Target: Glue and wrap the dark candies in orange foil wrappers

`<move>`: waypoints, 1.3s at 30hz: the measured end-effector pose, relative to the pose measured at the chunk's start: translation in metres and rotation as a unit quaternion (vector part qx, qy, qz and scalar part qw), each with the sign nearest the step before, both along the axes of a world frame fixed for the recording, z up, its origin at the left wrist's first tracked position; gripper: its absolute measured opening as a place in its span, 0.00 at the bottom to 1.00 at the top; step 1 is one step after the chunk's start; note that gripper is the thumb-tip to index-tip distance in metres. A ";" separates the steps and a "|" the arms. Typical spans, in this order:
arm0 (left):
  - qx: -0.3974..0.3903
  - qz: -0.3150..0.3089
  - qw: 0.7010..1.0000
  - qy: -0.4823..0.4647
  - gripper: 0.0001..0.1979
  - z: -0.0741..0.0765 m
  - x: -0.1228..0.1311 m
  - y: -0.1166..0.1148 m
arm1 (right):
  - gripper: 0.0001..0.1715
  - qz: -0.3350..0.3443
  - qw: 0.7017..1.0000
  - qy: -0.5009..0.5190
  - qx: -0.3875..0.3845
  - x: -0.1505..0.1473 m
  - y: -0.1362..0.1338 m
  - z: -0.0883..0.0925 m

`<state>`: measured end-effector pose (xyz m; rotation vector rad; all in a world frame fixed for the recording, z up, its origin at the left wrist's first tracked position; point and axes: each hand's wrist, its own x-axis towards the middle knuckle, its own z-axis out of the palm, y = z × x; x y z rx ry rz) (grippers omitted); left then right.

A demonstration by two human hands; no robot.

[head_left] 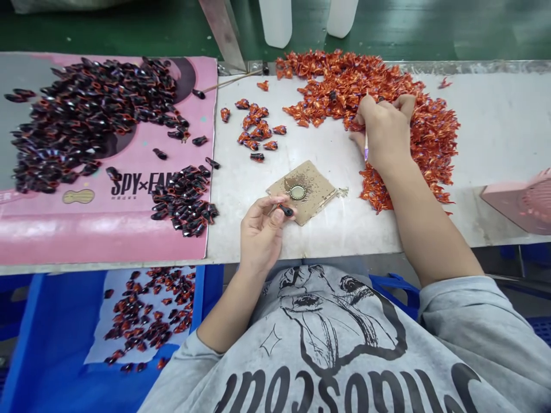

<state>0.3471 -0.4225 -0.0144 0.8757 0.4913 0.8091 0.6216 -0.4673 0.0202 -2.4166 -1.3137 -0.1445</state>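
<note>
My left hand [262,232] is closed, pinching a small glossy black piece [286,211] between thumb and fingers. It is held just over the near corner of a brown cardboard square [316,201], on which sits a small round dish [297,192] with dark specks around it. My right hand [385,132] reaches into a large pile of small orange pieces [434,135]. A thin white-and-purple stick [366,150], perhaps a brush handle, is in its grip and points down from the palm. What its fingertips touch is partly hidden.
Black pieces [86,115] are heaped on a pink mat [107,235] at left, with a smaller black heap [185,201] nearer. Several orange-and-dark pieces [260,132] lie mid-table. A pink fan [523,201] stands right. Below left, a blue bin [55,344] holds more pieces.
</note>
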 end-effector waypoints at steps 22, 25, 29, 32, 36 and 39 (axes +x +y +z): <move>-0.099 -0.028 0.993 -0.061 0.14 0.005 -0.001 0.003 | 0.26 0.153 0.897 0.289 0.298 -0.039 -0.006 0.016; -0.110 -0.027 0.990 -0.087 0.15 0.010 0.003 0.008 | 0.29 0.195 0.828 0.415 0.321 -0.072 -0.007 0.023; -0.088 -0.039 0.988 -0.120 0.15 0.019 0.009 0.013 | 0.32 0.219 0.770 0.526 0.287 -0.100 -0.008 0.021; -0.078 -0.073 0.986 -0.129 0.14 0.024 0.011 0.011 | 0.32 0.219 0.783 0.490 0.313 -0.113 -0.007 0.019; -0.088 -0.081 0.987 -0.112 0.15 0.024 0.011 0.009 | 0.28 0.226 0.835 0.367 0.342 -0.122 -0.010 0.022; -0.086 -0.084 0.988 -0.095 0.14 0.024 0.008 0.011 | 0.24 0.260 0.869 0.285 0.310 -0.120 -0.013 0.026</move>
